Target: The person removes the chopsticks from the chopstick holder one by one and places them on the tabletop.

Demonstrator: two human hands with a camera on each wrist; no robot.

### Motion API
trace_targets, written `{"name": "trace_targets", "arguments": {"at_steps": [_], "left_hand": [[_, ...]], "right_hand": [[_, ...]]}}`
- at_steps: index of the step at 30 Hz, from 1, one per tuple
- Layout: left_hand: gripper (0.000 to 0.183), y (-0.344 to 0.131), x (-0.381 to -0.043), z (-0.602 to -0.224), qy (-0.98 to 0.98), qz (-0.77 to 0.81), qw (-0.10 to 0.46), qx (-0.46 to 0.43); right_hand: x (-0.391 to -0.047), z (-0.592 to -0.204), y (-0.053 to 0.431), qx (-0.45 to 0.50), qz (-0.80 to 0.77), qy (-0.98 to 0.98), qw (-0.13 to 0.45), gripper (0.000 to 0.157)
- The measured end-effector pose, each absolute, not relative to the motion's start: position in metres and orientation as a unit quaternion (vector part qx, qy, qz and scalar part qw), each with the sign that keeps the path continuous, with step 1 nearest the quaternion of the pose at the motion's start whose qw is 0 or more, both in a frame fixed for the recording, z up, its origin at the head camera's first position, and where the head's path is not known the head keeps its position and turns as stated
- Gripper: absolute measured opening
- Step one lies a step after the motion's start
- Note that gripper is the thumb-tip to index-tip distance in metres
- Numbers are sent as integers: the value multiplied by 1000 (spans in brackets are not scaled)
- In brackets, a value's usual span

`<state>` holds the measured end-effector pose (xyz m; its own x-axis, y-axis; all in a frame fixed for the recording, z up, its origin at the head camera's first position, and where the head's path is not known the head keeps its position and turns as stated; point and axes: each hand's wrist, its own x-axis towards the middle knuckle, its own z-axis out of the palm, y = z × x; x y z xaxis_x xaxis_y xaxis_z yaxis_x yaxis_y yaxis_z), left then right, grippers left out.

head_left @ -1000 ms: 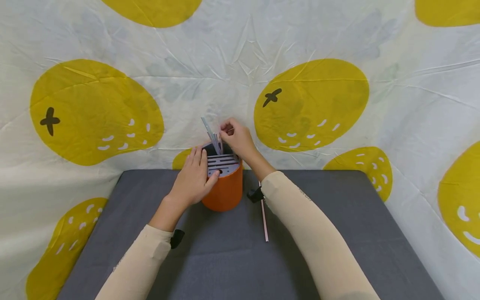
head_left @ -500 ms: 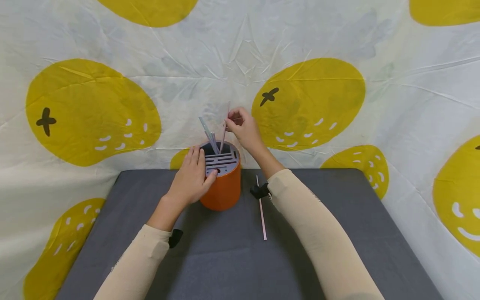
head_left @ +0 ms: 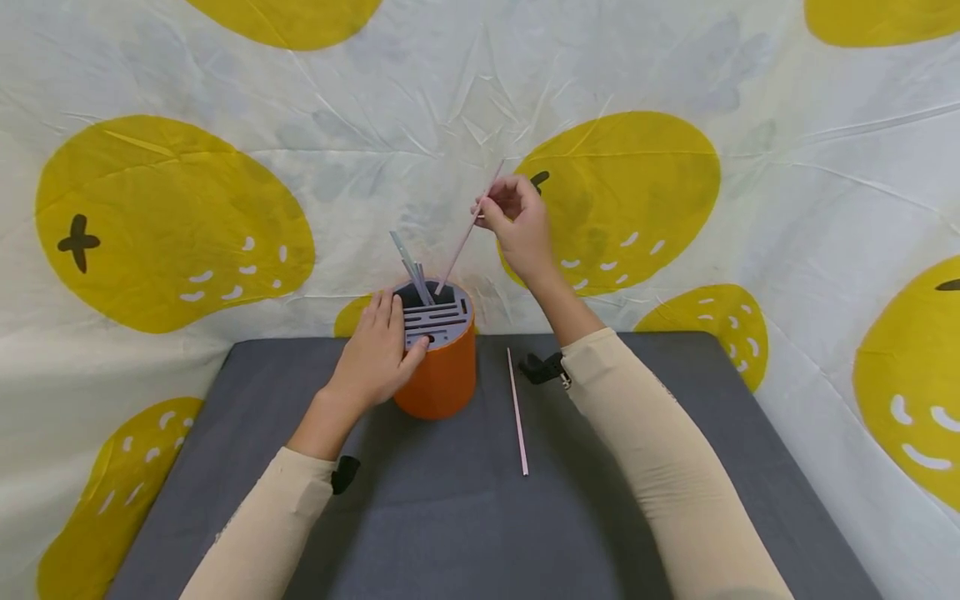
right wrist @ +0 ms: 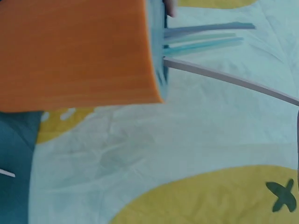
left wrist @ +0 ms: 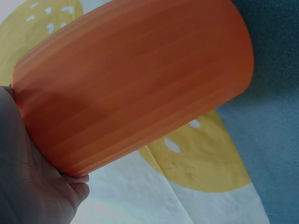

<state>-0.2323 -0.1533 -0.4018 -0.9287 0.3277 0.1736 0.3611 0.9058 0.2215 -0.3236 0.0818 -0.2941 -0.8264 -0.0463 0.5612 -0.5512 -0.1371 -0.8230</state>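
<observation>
An orange cylindrical holder (head_left: 437,383) with a grey slotted top stands near the table's back edge. My left hand (head_left: 371,350) rests against its upper left side, fingers straight along the rim and thumb stretched toward the front of the top. Up and to the right of the holder, my right hand (head_left: 519,227) pinches a pink chopstick (head_left: 458,249) near its upper end. That chopstick leans, its lower end at the holder's rear opening. Several bluish-grey sticks (head_left: 415,271) stand in the same opening. The right wrist view shows the tilted chopstick (right wrist: 229,79) beside them.
A second pink chopstick (head_left: 517,412) lies on the dark grey table (head_left: 450,533), right of the holder. Close behind the table hangs a white cloth (head_left: 405,108) with yellow fruit prints.
My right hand has moved up and to the right with the pink chopstick, which has risen and tilted more. The left hand stays on the holder.
</observation>
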Motion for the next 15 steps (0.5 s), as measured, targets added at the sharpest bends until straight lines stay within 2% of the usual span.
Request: {"name": "trace_targets", "arguments": {"at_steps": [8,15], "left_hand": [[84,-152,-233,-401,-974,-124,60,-178],[85,-152,-233,-402,-974,-125,61,-180]], "right_hand": [[-316,-283,113,222,730,-621,180,9],[-311,-293,150,207,698,-663,177,10]]}}
